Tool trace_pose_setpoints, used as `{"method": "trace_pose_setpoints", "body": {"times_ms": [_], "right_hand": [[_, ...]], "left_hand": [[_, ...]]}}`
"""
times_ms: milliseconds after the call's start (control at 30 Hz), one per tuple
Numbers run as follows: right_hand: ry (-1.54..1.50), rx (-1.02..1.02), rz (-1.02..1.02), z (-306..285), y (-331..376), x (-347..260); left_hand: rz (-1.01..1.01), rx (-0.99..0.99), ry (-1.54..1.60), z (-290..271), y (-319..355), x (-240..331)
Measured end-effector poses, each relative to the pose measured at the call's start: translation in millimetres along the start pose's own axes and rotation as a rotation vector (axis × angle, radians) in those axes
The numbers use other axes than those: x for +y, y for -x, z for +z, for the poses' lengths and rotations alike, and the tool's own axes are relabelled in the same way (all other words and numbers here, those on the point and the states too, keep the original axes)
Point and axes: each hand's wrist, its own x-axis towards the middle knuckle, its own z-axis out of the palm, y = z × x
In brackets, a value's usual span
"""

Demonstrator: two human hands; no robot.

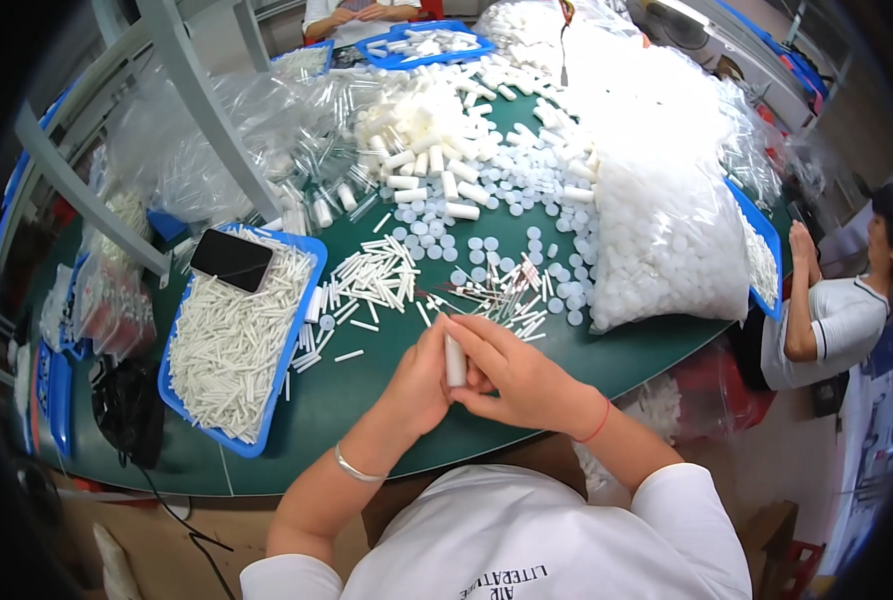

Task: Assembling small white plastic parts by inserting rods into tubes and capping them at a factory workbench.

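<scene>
A white cylinder (455,362) stands roughly upright between my two hands, close above the table's near edge. My left hand (419,385) is closed round its left side. From the other side my right hand (512,372) grips it too, with thumb and fingers bent against it. Just beyond my fingertips lie a loose pile of thin white sticks (382,275) and a bunch of thin pins with reddish tips (502,293). Translucent round caps (430,232) are scattered farther back, before a heap of thick white cylinders (422,130).
A blue tray (317,262) full of short white sticks stands at the left, a black phone (232,260) on top. Large bags of caps (667,250) fill the right. Grey metal posts (207,110) rise at the left. Other people sit across and at the right (832,310).
</scene>
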Motion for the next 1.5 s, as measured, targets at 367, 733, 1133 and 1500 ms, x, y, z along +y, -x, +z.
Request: {"method": "trace_pose_setpoints", "body": {"times_ms": [367, 733, 1133, 1500], "right_hand": [[0.034, 0.270, 0.380, -13, 157, -35], [0.120, 0.290, 1.557, 13, 385, 15], [0.059, 0.301, 0.444, -32, 103, 7], [0.611, 0.036, 0.148, 71, -37, 90]], "left_hand": [[-0.463, -0.273, -0.278, 46, 23, -93], [0.829, 0.506, -1.948, -92, 67, 39], [0.852, 0.412, -1.966, -110, 40, 25], [0.702, 0.375, -1.447, -78, 6, 25]]}}
